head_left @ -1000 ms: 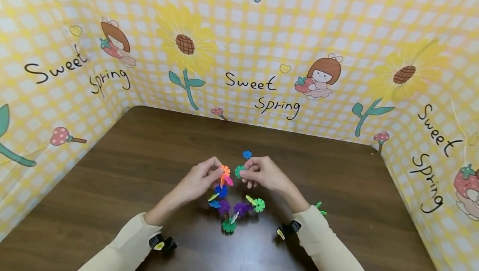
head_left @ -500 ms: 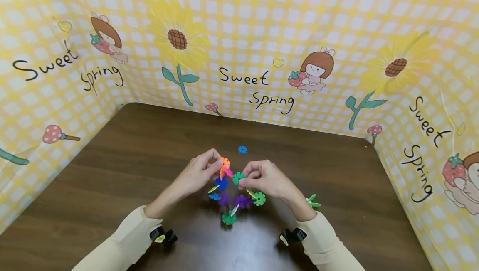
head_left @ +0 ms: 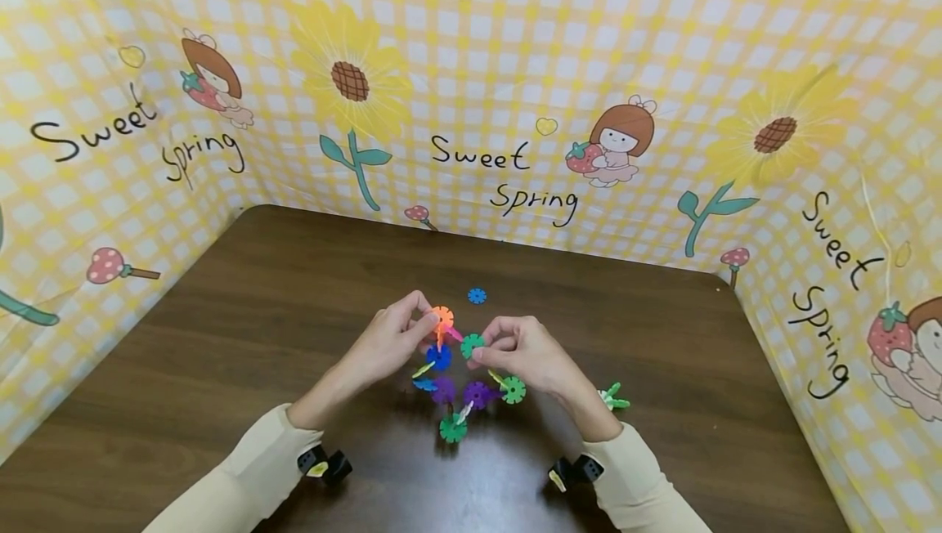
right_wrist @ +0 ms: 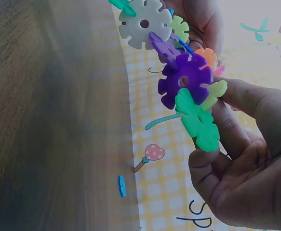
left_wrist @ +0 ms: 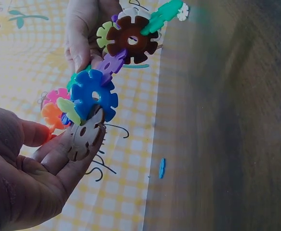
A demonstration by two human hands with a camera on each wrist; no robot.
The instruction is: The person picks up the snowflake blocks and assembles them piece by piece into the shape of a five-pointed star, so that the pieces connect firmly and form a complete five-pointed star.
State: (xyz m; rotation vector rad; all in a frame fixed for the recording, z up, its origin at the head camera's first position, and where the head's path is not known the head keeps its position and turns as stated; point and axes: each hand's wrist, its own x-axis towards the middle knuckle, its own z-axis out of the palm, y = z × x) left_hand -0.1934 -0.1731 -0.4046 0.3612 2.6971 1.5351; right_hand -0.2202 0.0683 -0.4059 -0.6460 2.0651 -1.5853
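Observation:
My left hand point(head_left: 386, 341) pinches an orange notched disc point(head_left: 444, 318) between thumb and forefinger. It belongs to a chain of interlocking snowflake discs that hangs in a loop between both hands. A pink disc point(head_left: 457, 334) sticks out from the orange one towards the right. With my right hand point(head_left: 521, 345) I pinch a green disc point(head_left: 471, 345), its edge right at the pink disc's tip. Dark blue point(head_left: 439, 357), purple point(head_left: 478, 395) and light green point(head_left: 513, 390) discs follow round the loop, and another green disc point(head_left: 452, 429) hangs lowest. In the left wrist view, a large blue disc point(left_wrist: 85, 94) covers part of the joint.
A loose blue disc point(head_left: 477, 296) lies on the brown table point(head_left: 309, 271) beyond the hands. Some joined green discs point(head_left: 615, 396) lie beside the right forearm. Yellow checked cloth point(head_left: 486, 83) walls in the back and sides.
The green disc and the pink disc, apart a second ago, have come together at their edges. My head view has shifted slightly, uncovering more of the green pieces beside the right forearm.

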